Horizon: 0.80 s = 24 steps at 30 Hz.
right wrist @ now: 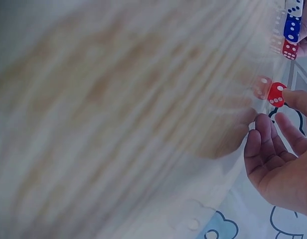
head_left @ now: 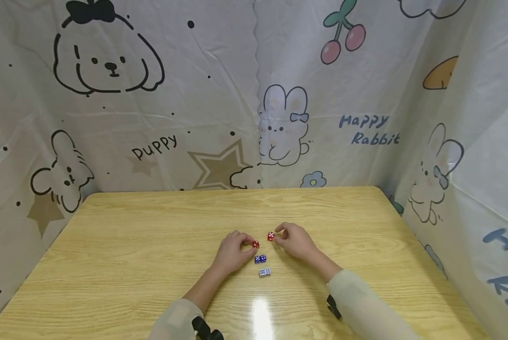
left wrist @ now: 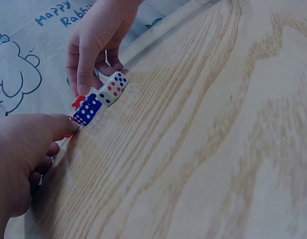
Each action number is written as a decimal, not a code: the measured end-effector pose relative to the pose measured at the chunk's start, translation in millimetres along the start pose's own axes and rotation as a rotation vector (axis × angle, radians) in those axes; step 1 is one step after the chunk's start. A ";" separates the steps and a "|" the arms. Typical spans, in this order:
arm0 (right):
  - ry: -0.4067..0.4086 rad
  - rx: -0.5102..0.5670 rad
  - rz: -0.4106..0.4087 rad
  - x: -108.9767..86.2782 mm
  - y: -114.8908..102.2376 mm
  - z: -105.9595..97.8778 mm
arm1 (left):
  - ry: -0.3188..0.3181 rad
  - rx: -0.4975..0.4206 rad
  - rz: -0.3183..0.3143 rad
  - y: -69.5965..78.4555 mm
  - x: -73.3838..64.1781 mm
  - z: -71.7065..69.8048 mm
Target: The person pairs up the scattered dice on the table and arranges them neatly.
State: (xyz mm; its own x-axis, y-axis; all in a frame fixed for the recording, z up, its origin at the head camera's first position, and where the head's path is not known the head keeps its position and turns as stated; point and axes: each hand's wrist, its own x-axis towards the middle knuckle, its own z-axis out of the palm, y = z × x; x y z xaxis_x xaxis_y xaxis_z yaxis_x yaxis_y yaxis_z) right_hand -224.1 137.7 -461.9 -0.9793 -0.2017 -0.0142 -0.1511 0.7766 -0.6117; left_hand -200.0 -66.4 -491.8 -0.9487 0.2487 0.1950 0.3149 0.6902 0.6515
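Observation:
My left hand (head_left: pixel 232 252) holds a red die (head_left: pixel 255 244) at its fingertips, thumb on the near side. In the left wrist view the thumb hides most of that die. Just to the right, my right hand (head_left: pixel 296 241) has its thumb against a second red die (right wrist: pixel 276 94) on the table, while the other fingers curve loosely apart from it. Nearer the body, two blue dice (head_left: pixel 260 259) sit side by side. Closer still is a pair of white dice (head_left: pixel 264 272), also side by side, with blue and red pips.
The dice are on a glossy wood-grain table (head_left: pixel 151 236), which mirrors a bright light near the front. A cartoon-printed curtain (head_left: pixel 219 94) hangs behind and along both sides. Black straps (head_left: pixel 206 329) circle both sleeves.

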 end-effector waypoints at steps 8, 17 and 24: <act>0.000 -0.002 -0.007 2.9 0.1 3.4 | 0.006 0.016 0.000 -0.7 0.0 0.7; -0.007 -0.030 0.001 4.7 -1.9 3.7 | 0.001 0.009 -0.006 1.1 -1.0 -0.5; -0.004 -0.040 -0.018 5.3 -2.0 4.1 | -0.002 0.012 -0.013 -0.6 -0.2 1.0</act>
State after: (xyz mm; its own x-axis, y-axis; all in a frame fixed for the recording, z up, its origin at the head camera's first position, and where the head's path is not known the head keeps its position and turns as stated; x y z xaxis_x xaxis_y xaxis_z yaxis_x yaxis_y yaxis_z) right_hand -228.4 132.5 -464.0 -0.9760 -0.2179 -0.0067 -0.1736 0.7958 -0.5801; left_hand -200.0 -66.2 -493.0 -0.9527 0.2407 0.1853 0.3027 0.7015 0.6452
